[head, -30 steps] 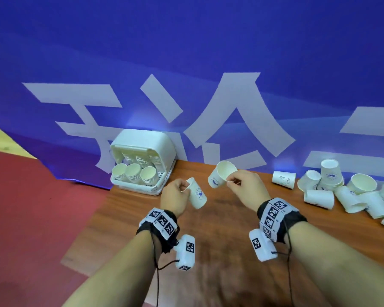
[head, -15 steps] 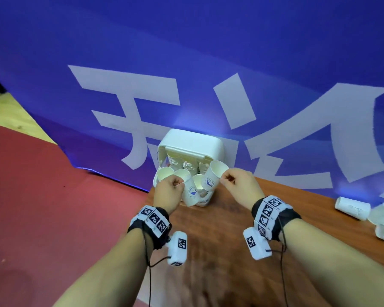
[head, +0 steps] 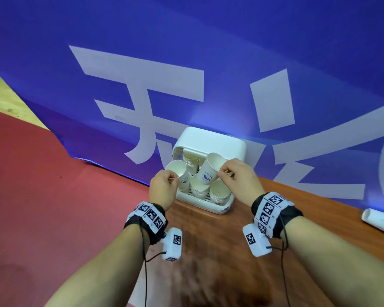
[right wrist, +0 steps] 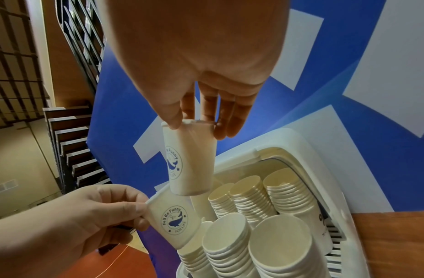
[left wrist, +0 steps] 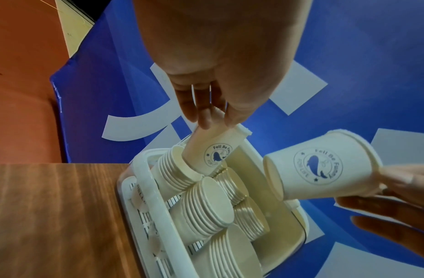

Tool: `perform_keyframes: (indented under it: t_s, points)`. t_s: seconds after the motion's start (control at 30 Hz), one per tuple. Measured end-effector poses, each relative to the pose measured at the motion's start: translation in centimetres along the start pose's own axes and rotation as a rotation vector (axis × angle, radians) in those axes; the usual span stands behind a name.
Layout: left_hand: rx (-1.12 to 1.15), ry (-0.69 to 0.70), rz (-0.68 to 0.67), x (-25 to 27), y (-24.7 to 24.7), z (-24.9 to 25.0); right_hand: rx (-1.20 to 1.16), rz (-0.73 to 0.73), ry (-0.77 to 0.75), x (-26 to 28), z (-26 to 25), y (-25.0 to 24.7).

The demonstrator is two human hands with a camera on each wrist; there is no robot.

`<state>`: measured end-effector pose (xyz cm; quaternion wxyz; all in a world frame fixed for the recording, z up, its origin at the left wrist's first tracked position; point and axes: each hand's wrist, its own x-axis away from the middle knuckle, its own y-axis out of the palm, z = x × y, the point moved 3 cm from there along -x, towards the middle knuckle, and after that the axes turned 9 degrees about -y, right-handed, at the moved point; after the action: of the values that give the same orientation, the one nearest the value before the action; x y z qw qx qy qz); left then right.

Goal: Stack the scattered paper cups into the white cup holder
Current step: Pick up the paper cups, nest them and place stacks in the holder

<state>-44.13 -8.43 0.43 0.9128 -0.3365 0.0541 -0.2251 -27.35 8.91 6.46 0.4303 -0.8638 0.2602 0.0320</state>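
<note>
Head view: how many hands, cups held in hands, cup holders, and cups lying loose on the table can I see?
Hands: 2 (left hand, right hand)
Held cups: 2 (left-hand cup, right-hand cup)
White cup holder: 1
Cup lying loose: 1
Total: 6

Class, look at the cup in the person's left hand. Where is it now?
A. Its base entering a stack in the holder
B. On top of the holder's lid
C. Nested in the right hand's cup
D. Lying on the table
A: the left hand pinches the rim of its cup, whose base sits in the mouth of a stack in the holder.
</note>
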Motion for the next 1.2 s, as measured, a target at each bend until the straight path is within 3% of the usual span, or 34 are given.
perform_keyframes:
  t_s: [0.6,0.87,0.97,1.1,1.2]
  points:
    - [-0.153,0.109,-0.167,-4.9,4.6,-3.9,0.068,-0.023,-0.124,-4.9,0.8,5.2]
    - [-0.212,0.101,-0.242,-5.6,6.0,-5.6,0.141,-0.125,-0.208,-6.0,0.7,8.5]
    - [-0.18,0.094,-0.203,-5.6,5.8,-5.6,0.156,-0.131,-0.218,-6.3,0.9,9.4]
    - [-0.053,0.001,-0.027,-5.7,4.0,-6.1,0.17,-0.165,-0.237,-6.5,1.2,10.6]
    - [-0.062,-0.042,-0.062,-5.8,3.5,-6.6,0.174,-0.213,-0.218,-6.5,1.4,11.8]
